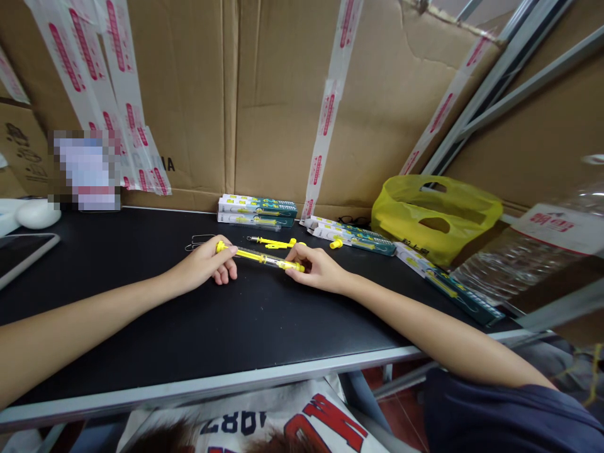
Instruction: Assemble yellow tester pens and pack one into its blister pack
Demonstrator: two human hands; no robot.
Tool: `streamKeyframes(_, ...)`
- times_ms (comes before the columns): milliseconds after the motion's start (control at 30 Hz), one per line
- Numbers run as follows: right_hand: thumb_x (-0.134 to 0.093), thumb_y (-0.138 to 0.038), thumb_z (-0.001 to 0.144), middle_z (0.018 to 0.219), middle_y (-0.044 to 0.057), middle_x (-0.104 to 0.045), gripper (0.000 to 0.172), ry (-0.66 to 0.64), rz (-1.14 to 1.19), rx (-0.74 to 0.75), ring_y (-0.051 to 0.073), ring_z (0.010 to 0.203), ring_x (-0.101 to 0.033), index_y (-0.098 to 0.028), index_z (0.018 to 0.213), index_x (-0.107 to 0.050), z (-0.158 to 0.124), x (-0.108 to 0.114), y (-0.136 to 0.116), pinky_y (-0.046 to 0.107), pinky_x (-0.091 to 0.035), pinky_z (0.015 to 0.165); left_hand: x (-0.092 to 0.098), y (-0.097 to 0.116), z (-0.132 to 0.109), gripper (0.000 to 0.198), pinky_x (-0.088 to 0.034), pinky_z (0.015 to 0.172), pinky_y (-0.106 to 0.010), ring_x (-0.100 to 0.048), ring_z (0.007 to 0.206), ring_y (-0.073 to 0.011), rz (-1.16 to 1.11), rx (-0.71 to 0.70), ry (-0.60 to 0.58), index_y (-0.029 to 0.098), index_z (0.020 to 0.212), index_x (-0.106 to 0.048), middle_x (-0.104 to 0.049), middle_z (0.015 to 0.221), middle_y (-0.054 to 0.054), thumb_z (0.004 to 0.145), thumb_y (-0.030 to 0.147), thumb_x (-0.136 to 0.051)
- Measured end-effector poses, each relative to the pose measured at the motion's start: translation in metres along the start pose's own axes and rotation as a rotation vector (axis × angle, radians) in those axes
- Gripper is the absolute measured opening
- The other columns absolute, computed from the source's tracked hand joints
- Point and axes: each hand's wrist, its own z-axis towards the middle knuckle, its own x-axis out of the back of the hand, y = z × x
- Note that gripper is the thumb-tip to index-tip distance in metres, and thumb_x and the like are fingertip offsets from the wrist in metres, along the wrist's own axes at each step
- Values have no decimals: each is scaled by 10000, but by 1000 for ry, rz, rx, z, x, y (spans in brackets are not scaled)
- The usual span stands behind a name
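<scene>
A clear tubular spring scale (257,255) with yellow end pieces is held level above the black table, one end in each hand. My left hand (214,259) pinches its left end, thumb on top near the yellow cap. At the other end, the fingers of my right hand (315,265) are closed round the yellow tip. Just behind the tube lies a yellow inner rod with a metal spring (271,242). A small yellow cap (336,243) sits to the right of it. Bent wire hooks (201,240) rest behind my left hand, partly hidden by it.
Printed boxes (257,211) are stacked at the back, with more boxes (349,236) and a single box (448,284) to the right. A yellow plastic bag (434,214) and a large clear bottle (519,245) stand far right. A phone (23,251) lies left. Cardboard (278,94) walls the back.
</scene>
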Motion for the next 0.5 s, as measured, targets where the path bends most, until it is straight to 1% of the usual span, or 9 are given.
streamKeyframes(167,-557,-339,835,615,-53,-446,166,-4,1,-5,85,534,-424,-184,888,-529,0,0,-1,213,-332,535,0,-2,0,270,-447,424,-203,-567,459,-88,23,-48,3,186,855,-402,-635,639,20,849,436,-504)
streamKeyframes(267,-555,-338,837,616,-51,-449,160,-13,11,-2,85,530,-415,-187,876,-520,0,1,-1,214,-332,530,-1,-2,0,267,-449,422,-205,-561,469,-87,75,-92,16,190,851,-407,-629,647,24,794,365,-600)
streamKeyframes(333,-554,-332,839,611,-53,-444,151,-18,24,2,83,521,-403,-189,866,-513,-1,1,-1,214,-329,524,-2,-2,-1,295,-450,424,-206,-564,478,-91,93,-91,18,196,854,-400,-636,645,24,748,308,-652)
streamKeyframes(500,-560,-332,839,609,-50,-458,152,-26,49,-15,83,511,-401,-191,873,-514,-2,1,1,214,-320,501,-2,-2,-2,343,-459,444,-209,-574,489,-95,65,-99,-29,207,844,-387,-648,655,31,693,234,-693)
